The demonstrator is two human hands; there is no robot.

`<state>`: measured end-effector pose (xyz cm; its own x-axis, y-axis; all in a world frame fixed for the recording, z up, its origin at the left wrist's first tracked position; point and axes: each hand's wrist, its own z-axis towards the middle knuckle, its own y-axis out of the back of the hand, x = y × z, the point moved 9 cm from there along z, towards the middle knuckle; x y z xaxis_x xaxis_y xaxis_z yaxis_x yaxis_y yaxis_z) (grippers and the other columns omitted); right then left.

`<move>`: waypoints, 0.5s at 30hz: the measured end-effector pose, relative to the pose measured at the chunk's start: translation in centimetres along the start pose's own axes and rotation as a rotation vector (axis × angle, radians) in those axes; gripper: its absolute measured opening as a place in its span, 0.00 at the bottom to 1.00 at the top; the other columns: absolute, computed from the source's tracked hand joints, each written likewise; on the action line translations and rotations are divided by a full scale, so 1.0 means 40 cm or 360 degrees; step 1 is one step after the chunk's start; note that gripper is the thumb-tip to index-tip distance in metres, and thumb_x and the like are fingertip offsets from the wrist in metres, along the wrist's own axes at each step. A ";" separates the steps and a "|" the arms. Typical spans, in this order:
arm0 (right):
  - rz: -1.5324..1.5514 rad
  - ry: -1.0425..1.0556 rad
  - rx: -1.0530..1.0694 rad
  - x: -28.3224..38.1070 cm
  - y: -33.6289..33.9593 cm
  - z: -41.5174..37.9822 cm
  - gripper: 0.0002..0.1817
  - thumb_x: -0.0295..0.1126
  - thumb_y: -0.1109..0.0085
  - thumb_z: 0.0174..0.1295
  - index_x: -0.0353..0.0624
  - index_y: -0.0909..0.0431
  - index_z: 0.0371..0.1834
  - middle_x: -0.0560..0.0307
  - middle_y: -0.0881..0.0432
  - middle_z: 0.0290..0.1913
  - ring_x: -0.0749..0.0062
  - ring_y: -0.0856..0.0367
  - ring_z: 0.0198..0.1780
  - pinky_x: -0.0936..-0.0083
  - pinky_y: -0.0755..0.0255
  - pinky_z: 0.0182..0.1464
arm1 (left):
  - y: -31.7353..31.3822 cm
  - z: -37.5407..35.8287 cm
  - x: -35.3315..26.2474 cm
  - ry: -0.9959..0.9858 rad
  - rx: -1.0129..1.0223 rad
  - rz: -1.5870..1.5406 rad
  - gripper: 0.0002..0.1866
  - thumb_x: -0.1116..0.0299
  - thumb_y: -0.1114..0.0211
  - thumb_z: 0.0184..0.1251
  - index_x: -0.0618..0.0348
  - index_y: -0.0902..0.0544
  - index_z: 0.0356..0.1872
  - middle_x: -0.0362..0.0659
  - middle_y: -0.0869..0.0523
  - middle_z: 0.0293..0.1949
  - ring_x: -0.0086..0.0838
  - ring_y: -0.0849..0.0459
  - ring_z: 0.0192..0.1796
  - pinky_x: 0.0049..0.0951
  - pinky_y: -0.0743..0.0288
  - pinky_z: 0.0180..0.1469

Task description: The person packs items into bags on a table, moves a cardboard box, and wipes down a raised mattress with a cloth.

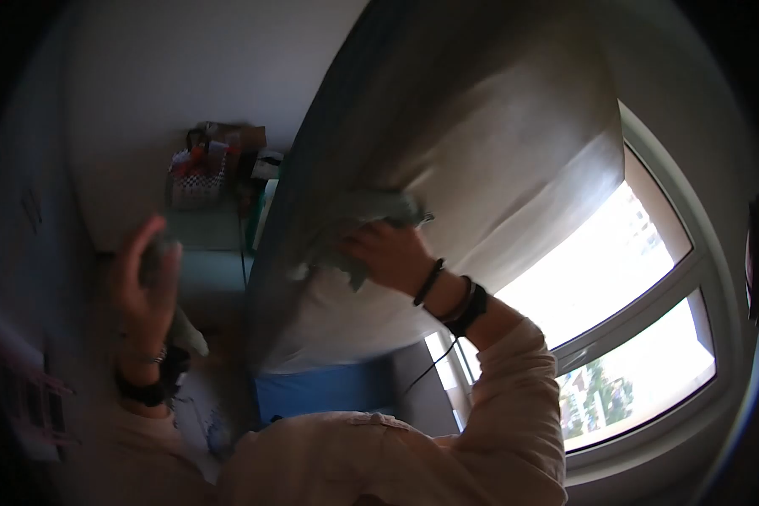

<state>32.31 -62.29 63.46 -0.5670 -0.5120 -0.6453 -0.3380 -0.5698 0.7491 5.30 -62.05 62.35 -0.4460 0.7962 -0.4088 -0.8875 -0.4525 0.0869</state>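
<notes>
A large pale sheet-covered panel (514, 143), like a mattress standing tilted on edge, fills the middle of the view. My right hand (392, 255) presses a grey-green cloth (379, 207) against its surface, with the fingers wrapped over the cloth. At the left, my left hand (148, 274) is raised with its fingers apart, blurred by motion and touching nothing that I can make out. Dark bands circle both wrists, and a thin cord hangs from the right one.
A checkered bag (198, 173) and boxes stand on a pale surface (211, 232) behind the left hand. Below the panel lies a blue surface (325, 392). A bright window with a pale frame (632, 333) is on the right.
</notes>
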 end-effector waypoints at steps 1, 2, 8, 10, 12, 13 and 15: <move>-0.0318 -0.0227 -0.0158 -0.063 0.044 -0.009 0.19 0.39 0.49 0.47 0.51 0.25 0.44 0.60 0.27 0.45 0.59 0.31 0.48 0.51 0.37 0.50 | -0.031 -0.011 0.001 -0.0013 0.0088 0.0094 0.16 0.73 0.38 0.55 0.63 0.25 0.46 0.47 0.21 0.44 0.32 0.21 0.44 0.29 0.27 0.47; -0.0641 -0.0460 -0.0301 -0.133 0.087 -0.037 0.17 0.40 0.47 0.45 0.55 0.23 0.41 0.65 0.26 0.43 0.61 0.32 0.47 0.51 0.35 0.47 | -0.060 -0.021 0.014 0.0054 0.0175 0.0029 0.16 0.73 0.38 0.55 0.62 0.25 0.46 0.47 0.21 0.44 0.33 0.21 0.45 0.29 0.28 0.47; -0.0126 -0.1281 -0.1274 -0.460 0.220 -0.290 0.36 0.28 0.47 0.48 0.45 0.48 0.64 0.37 0.51 0.64 0.36 0.53 0.63 0.45 0.49 0.58 | -0.229 -0.021 0.067 0.0651 0.0106 -0.0522 0.15 0.69 0.38 0.56 0.63 0.25 0.45 0.47 0.21 0.43 0.34 0.22 0.45 0.29 0.30 0.48; 0.0007 -0.1263 -0.1366 -0.345 0.067 -0.303 0.39 0.33 0.44 0.47 0.39 0.51 0.64 0.36 0.55 0.66 0.35 0.58 0.65 0.41 0.55 0.60 | -0.301 0.025 -0.004 0.0259 0.0182 -0.0181 0.20 0.59 0.42 0.60 0.62 0.26 0.49 0.50 0.23 0.46 0.38 0.25 0.49 0.32 0.34 0.52; 0.0248 -0.1393 -0.0991 -0.166 -0.203 -0.337 0.37 0.38 0.46 0.49 0.39 0.48 0.63 0.35 0.55 0.65 0.34 0.60 0.66 0.36 0.60 0.59 | -0.405 0.025 -0.028 0.0181 0.0234 -0.0303 0.28 0.51 0.44 0.59 0.63 0.31 0.54 0.52 0.25 0.49 0.41 0.28 0.53 0.34 0.36 0.54; 0.0233 -0.1424 -0.1012 -0.079 -0.253 -0.352 0.37 0.38 0.46 0.49 0.39 0.48 0.63 0.35 0.55 0.65 0.34 0.60 0.66 0.36 0.60 0.59 | -0.452 0.022 -0.048 0.0275 0.0317 -0.0378 0.33 0.48 0.45 0.58 0.64 0.33 0.56 0.53 0.26 0.51 0.42 0.29 0.55 0.34 0.37 0.55; 0.0300 -0.1561 -0.1004 -0.053 -0.283 -0.384 0.33 0.36 0.50 0.52 0.40 0.46 0.62 0.38 0.50 0.64 0.39 0.55 0.64 0.43 0.56 0.60 | -0.544 0.004 -0.090 0.0379 0.0720 -0.0485 0.39 0.46 0.41 0.53 0.68 0.38 0.58 0.57 0.27 0.51 0.45 0.27 0.52 0.36 0.34 0.52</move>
<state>48.87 -64.65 54.04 -0.9957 -0.0660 0.0650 0.0878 -0.8956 0.4360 26.22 -55.01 62.07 -0.1713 0.7278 -0.6641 -0.9559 0.0403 0.2908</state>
